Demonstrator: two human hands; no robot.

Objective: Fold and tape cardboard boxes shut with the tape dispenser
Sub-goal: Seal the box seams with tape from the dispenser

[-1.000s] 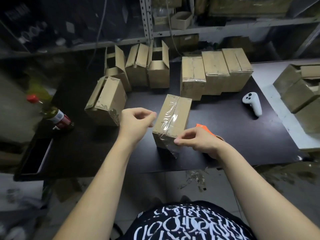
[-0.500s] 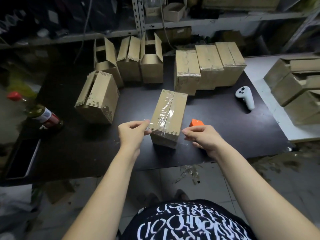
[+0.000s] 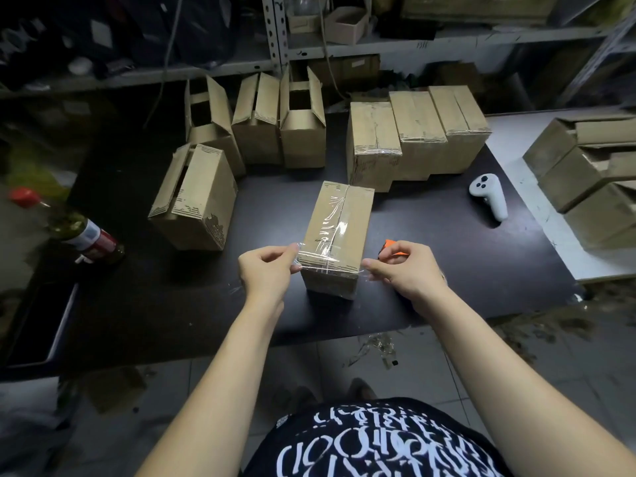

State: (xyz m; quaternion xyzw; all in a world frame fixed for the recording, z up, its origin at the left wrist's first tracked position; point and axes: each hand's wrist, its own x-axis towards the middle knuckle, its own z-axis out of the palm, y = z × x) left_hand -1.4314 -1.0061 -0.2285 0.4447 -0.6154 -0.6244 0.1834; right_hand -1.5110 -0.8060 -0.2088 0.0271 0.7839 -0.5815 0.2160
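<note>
Dark worktop (image 3: 430, 270): taped box (image 3: 339, 222) centre, open boxes (image 3: 256, 132) upper left, sealed boxes (image 3: 418, 132) upper right, white controller (image 3: 490, 196) right, orange dispenser (image 3: 390, 244) beside the taped box.

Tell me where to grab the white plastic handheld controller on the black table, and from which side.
Grip the white plastic controller by its slim handle, fingers coming from above: it lies flat, buttons up, handle toward the near edge, bare black table around it.

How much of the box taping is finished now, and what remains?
Done: three closed boxes at the back right. In hand: left hand and right hand pinch a tape strip across the near box, its seam already taped. Left: four boxes with open flaps.
</note>
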